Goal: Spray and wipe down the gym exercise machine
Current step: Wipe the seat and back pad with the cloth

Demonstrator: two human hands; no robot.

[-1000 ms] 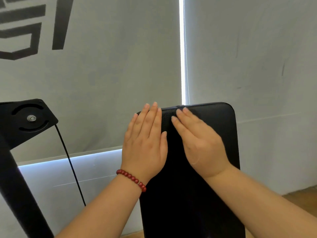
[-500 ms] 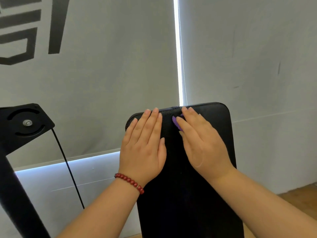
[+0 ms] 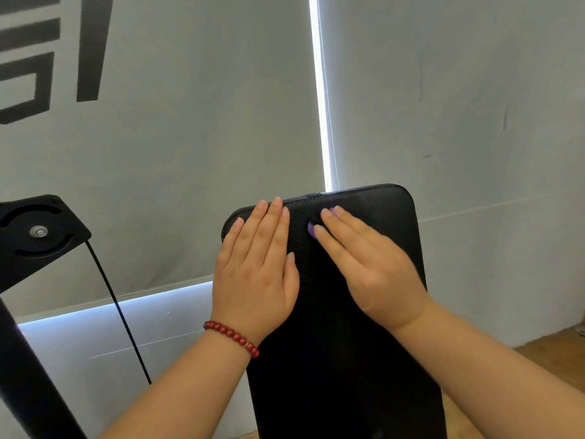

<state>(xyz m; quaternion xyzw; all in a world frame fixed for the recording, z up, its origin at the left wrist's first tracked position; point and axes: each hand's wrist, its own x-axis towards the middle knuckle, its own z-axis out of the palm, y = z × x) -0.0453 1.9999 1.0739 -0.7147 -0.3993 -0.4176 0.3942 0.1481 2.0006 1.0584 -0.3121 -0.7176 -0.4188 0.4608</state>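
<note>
A black padded back rest [image 3: 335, 359] of the exercise machine stands upright in the middle of the head view. My left hand [image 3: 256, 274], with a red bead bracelet at the wrist, lies flat on the pad's upper left part, fingers straight. My right hand [image 3: 370, 264] lies flat on the pad's upper middle, pressing a purple cloth [image 3: 311, 230] under its fingers. Only small purple bits of the cloth show beside the fingertips. No spray bottle is in view.
A black metal frame arm [image 3: 34, 236] with a bolted plate rises at the left, and a thin black cable [image 3: 117, 308] runs down from it. Grey roller blinds [image 3: 190, 122] hang close behind the pad. Wooden floor [image 3: 550, 350] shows at the lower right.
Both hands have slid slightly left along the top of the pad. Purple cloth now peeks out from under my right fingers; one second ago none showed.
</note>
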